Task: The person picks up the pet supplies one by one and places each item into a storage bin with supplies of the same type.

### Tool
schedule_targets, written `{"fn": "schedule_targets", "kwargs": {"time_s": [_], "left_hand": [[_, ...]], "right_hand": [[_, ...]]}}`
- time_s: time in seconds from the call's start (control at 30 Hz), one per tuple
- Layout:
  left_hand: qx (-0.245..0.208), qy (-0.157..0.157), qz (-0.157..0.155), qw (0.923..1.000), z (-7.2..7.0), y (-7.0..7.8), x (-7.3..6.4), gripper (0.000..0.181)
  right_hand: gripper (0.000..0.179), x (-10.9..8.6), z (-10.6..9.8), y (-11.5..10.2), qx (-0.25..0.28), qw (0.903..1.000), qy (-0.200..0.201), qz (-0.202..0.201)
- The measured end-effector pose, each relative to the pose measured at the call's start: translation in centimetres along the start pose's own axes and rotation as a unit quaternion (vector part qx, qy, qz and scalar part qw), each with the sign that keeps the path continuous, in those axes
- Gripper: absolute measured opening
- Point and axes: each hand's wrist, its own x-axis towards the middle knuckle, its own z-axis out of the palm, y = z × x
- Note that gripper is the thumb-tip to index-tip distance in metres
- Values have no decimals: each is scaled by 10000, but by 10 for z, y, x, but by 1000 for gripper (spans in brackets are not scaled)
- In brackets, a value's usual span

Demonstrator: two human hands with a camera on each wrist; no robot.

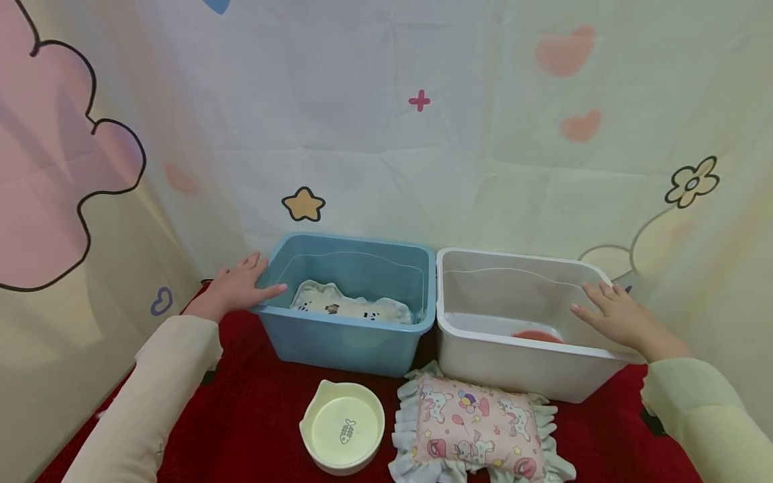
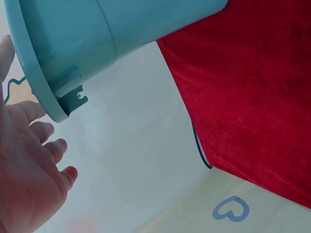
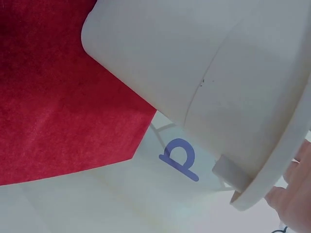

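Note:
My left hand (image 1: pixel 234 288) touches the left rim of a blue plastic bin (image 1: pixel 344 342), its fingers fairly straight. In the left wrist view the left hand (image 2: pixel 31 165) lies beside that rim with the fingers spread. A white cloth piece with a wavy edge and small printed faces (image 1: pixel 350 305) lies inside the blue bin. On the right, my right hand (image 1: pixel 628 322) rests on the right rim of a white plastic bin (image 1: pixel 519 365), fingers extended. Part of a red round object (image 1: pixel 537 336) shows in the white bin; its kind cannot be made out.
In front of the bins, a cream cat-eared bowl (image 1: pixel 342 427) and a pink frilled pillow (image 1: pixel 480 429) lie on the red cloth (image 1: pixel 253 416). The bins stand side by side against a printed fabric curtain (image 1: pixel 362 121).

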Motion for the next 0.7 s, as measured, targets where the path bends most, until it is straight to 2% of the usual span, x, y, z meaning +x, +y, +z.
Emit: {"fn": "schedule_targets", "kwargs": {"time_s": [0.4,0.7], "left_hand": [[-55,3,117,9999,3,0,-9,91],[-104,104,177,9997,5,-1,-14,91]], "right_hand": [[77,-5,3,-9,-61,9997,92,-209],[77,-9,5,-13,172,9994,87,-304]]}}
